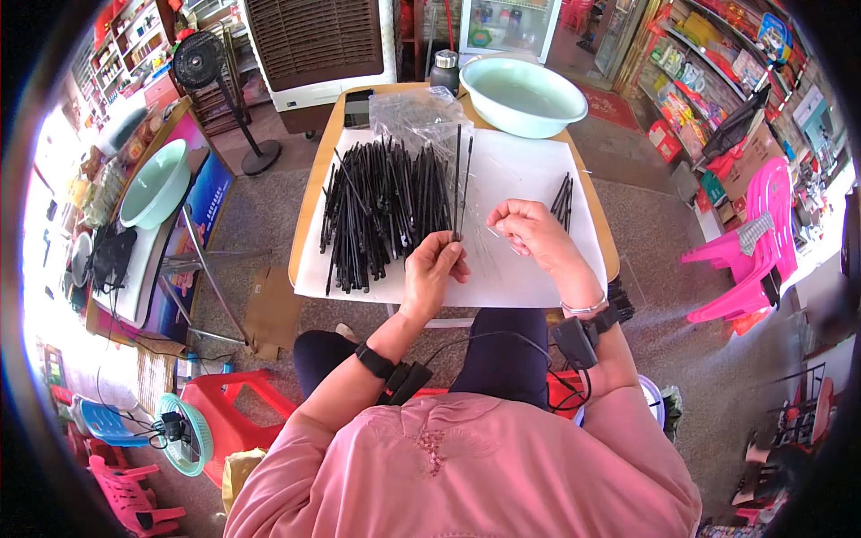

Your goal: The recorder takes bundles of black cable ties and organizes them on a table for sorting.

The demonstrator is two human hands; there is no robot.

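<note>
My left hand [436,267] is closed on two thin black rods [461,184], which stand up from its fingertips. Just to the right, my right hand [529,231] has its fingers pinched around a small, thin whitish piece, too fine to name. Left of the hands, a large heap of similar black rods [377,211] lies on the white tabletop sheet [525,175]. A few more rods [562,202] form a small group at the right. Thin clear strands [486,260] lie between my hands. Behind the heap is a crumpled clear plastic bag [417,112].
A pale green basin [524,97] stands at the table's far right, beside a dark bottle [445,70]. A phone-like dark slab [358,108] lies at the far left corner. A floor fan [215,90], an air cooler [318,49] and pink chairs [753,247] surround the table.
</note>
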